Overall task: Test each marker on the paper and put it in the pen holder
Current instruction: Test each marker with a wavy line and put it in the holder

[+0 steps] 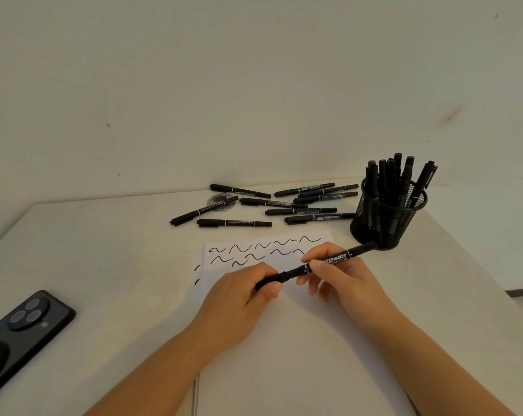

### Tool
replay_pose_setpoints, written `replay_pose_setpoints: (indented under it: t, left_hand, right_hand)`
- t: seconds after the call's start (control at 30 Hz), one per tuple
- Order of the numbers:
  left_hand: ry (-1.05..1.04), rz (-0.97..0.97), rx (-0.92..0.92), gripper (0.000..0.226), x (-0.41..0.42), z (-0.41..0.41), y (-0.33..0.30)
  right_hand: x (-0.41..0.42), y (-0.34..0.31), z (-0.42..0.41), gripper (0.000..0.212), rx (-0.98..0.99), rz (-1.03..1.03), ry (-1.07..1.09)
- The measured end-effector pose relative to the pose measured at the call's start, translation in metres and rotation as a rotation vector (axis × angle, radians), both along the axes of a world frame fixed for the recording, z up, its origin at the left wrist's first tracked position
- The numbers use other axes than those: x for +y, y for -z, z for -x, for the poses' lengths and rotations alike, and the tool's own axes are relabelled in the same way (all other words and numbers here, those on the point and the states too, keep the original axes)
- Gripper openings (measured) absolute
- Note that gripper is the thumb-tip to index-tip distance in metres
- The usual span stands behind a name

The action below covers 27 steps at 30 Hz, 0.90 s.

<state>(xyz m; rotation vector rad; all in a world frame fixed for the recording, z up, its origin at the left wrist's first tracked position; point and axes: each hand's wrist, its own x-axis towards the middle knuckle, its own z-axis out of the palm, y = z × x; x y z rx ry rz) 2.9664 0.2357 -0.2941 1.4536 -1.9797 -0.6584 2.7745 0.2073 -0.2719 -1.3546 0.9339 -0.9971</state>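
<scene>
Gripping one marker (317, 263) above paper (284, 340), left hand (242, 298) fingers on cap, right hand (338, 277) fingers on barrel

A plain off-white wall (254, 85) is filling most of the view behind the pale table (104, 250), showing a few small dark scuffs. To the table's right, a dark strip of baseboard (521, 292) is peeking out. Lighting's looking soft, kinda dim.
</scene>
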Motion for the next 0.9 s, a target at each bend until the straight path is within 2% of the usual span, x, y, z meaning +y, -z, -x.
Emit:
replay_pose_setpoints:
  t: [0.2, 0.4, 0.6, 0.9]
  left_hand:
    - [0.008, 0.007, 0.037, 0.01, 0.0, 0.001, -0.005]
    - [0.008, 0.03, 0.047, 0.014, 0.0, 0.0, -0.005]
    - [-0.007, 0.047, 0.063, 0.024, -0.001, -0.001, -0.002]
    - [0.104, -0.02, 0.161, 0.018, -0.001, -0.005, -0.007]
  right_hand:
    - [0.002, 0.005, -0.005, 0.003, 0.019, 0.006, -0.057]
    - [0.002, 0.009, -0.007, 0.015, 0.027, 0.051, -0.07]
    - [0.006, 0.009, -0.012, 0.01, -0.034, 0.098, -0.044]
    - [0.015, 0.005, -0.014, 0.011, -0.036, 0.194, -0.082]
